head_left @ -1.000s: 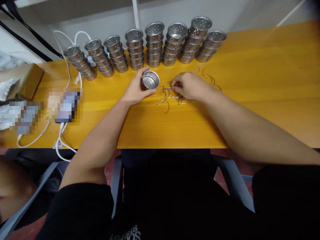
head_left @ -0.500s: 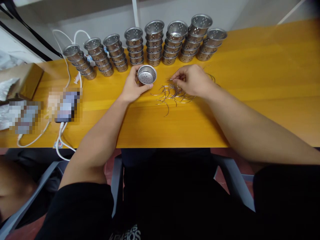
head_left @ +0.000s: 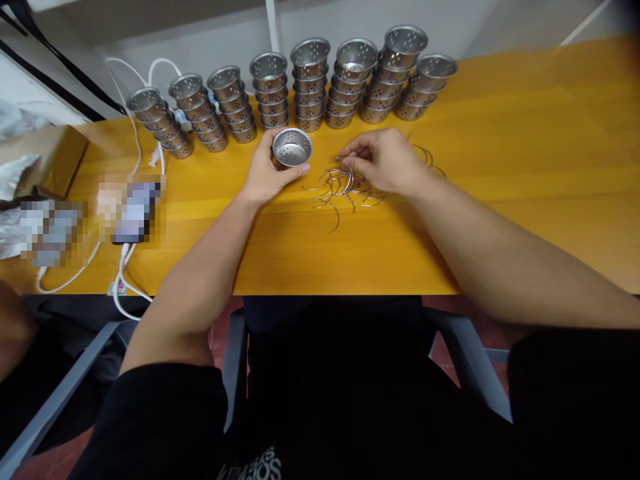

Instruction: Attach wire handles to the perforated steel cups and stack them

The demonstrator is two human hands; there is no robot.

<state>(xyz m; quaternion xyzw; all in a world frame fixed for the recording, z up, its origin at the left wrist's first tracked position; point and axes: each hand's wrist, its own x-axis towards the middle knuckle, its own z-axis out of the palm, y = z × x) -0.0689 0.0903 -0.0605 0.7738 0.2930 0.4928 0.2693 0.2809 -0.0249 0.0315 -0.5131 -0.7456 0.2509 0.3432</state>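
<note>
My left hand [head_left: 267,172] grips a small perforated metal cup [head_left: 293,148] by its side, the opening tilted up toward me. To its right, my right hand [head_left: 383,160] is over a loose pile of thin curved metal wires [head_left: 345,183], thumb and forefinger pinched on a curved wire [head_left: 340,159]. Part of that wire is hidden by the fingers. More curved wires [head_left: 427,157] lie beyond the right wrist. Behind both hands stand several stacks of the same perforated cups [head_left: 310,87], nested in one another.
On the left lie a phone [head_left: 135,212] with white cables [head_left: 120,273], a second blurred device [head_left: 55,233] and a cardboard box [head_left: 55,157]. The wooden table [head_left: 300,267] ends just in front of my body. Another person's limb [head_left: 15,327] shows at the lower left.
The cup in my left hand has tilted slightly, and my right fingers have shifted a little at the wire pile. The other person's limb has moved left.
</note>
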